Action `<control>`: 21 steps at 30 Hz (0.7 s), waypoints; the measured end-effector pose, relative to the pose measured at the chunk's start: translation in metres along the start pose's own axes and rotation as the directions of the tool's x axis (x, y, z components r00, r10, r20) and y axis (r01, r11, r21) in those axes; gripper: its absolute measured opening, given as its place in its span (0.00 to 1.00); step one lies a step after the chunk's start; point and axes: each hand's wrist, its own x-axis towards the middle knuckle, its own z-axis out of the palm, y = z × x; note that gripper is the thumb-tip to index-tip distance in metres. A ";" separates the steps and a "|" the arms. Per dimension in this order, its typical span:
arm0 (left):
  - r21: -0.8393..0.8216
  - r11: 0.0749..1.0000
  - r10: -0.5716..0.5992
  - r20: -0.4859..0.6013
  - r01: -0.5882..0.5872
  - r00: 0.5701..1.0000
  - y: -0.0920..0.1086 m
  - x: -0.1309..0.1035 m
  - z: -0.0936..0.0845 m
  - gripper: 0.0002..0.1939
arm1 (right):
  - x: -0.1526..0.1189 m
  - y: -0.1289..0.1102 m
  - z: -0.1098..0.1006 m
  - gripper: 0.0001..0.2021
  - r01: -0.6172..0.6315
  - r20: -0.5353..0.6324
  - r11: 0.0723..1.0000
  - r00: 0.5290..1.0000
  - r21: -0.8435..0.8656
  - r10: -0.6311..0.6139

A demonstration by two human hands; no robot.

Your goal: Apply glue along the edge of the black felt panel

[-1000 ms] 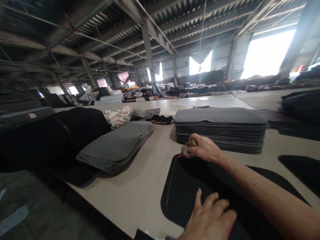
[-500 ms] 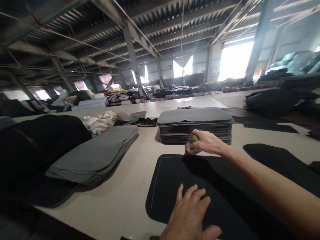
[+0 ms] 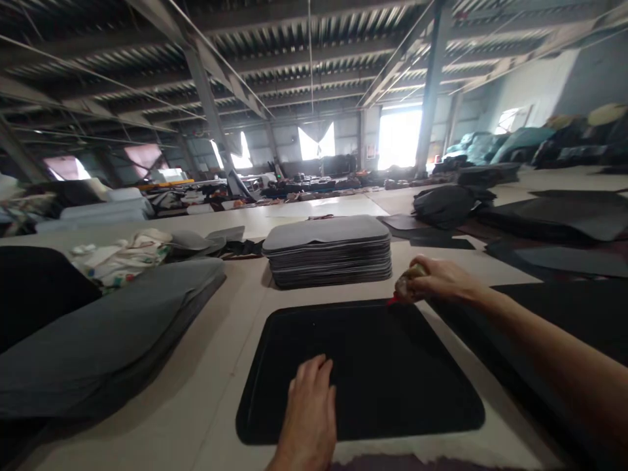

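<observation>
Right hand (image 3: 439,280): fingers curled tight around a small squeeze bottle (image 3: 408,282) with a red nozzle, the tip pointing down and left and meeting the far right corner of the black mat (image 3: 363,366). The bottle body is mostly hidden in the grip; contents cannot be read. The forearm runs back toward the lower right of the view, crossing above the mat's right edge.

Left hand (image 3: 309,412): open, fingers together and laid flat, palm down on the near left part of the same mat, pressing on it. It holds nothing.

Relation: the mat lies flat on the bench (image 3: 230,366) directly before the person, long axis running left to right, rounded corners, a raised rim around its edge. The nozzle sits on the far edge, at its right end; the rest of that edge stretches to the left of the right hand, the right edge runs back toward the person. The right hand is the nearer one to that corner; the left is well apart from it, diagonally across.

Outward: a stack of grey mats (image 3: 328,252) just beyond the far edge, not touching. A slumped grey pile (image 3: 98,327) lies at left.
</observation>
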 end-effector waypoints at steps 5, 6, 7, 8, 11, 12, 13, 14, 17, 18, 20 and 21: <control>0.061 0.998 0.025 0.084 -0.030 0.996 0.002 0.006 -0.023 0.24 | -0.016 0.033 -0.007 0.25 -0.141 -0.024 0.990 0.990 0.028 0.141; 0.068 0.995 0.059 0.105 -0.066 0.993 -0.001 0.010 -0.030 0.24 | -0.018 0.037 -0.008 0.26 -0.150 -0.026 0.988 0.988 0.039 0.151; 0.082 0.991 0.093 0.126 -0.104 0.988 -0.004 0.015 -0.037 0.23 | -0.021 0.040 -0.008 0.26 -0.155 -0.030 0.987 0.987 0.050 0.157; 0.103 0.986 0.118 0.149 -0.134 0.982 -0.009 0.021 -0.045 0.23 | -0.023 0.043 -0.008 0.26 -0.158 -0.036 0.986 0.987 0.060 0.160; 0.175 0.971 0.125 0.198 -0.161 0.972 -0.024 0.043 -0.065 0.25 | -0.028 0.047 -0.006 0.25 -0.160 -0.060 0.983 0.984 0.090 0.166; 0.193 0.969 0.113 0.204 -0.153 0.972 -0.029 0.051 -0.070 0.28 | -0.029 0.047 -0.005 0.25 -0.162 -0.066 0.982 0.983 0.099 0.169; 0.207 0.967 0.102 0.209 -0.146 0.973 -0.033 0.058 -0.074 0.32 | -0.030 0.047 -0.004 0.25 -0.166 -0.070 0.981 0.982 0.103 0.174; 0.220 0.965 0.096 0.217 -0.145 0.971 -0.037 0.065 -0.076 0.35 | -0.030 0.047 -0.004 0.25 -0.172 -0.068 0.980 0.981 0.102 0.179; 0.248 0.956 0.099 0.235 -0.159 0.967 -0.045 0.077 -0.079 0.41 | -0.032 0.043 -0.007 0.25 -0.176 -0.060 0.982 0.982 0.076 0.180; 0.256 0.953 0.103 0.238 -0.164 0.966 -0.046 0.079 -0.079 0.42 | -0.034 0.042 -0.010 0.25 -0.175 -0.047 0.982 0.983 0.069 0.179; 0.271 0.947 0.105 0.240 -0.170 0.965 -0.046 0.080 -0.079 0.43 | -0.038 0.040 -0.017 0.26 -0.179 0.000 0.981 0.984 0.074 0.179; 0.278 0.945 0.104 0.239 -0.171 0.965 -0.046 0.080 -0.079 0.44 | -0.041 0.039 -0.020 0.26 -0.186 0.026 0.979 0.983 0.083 0.184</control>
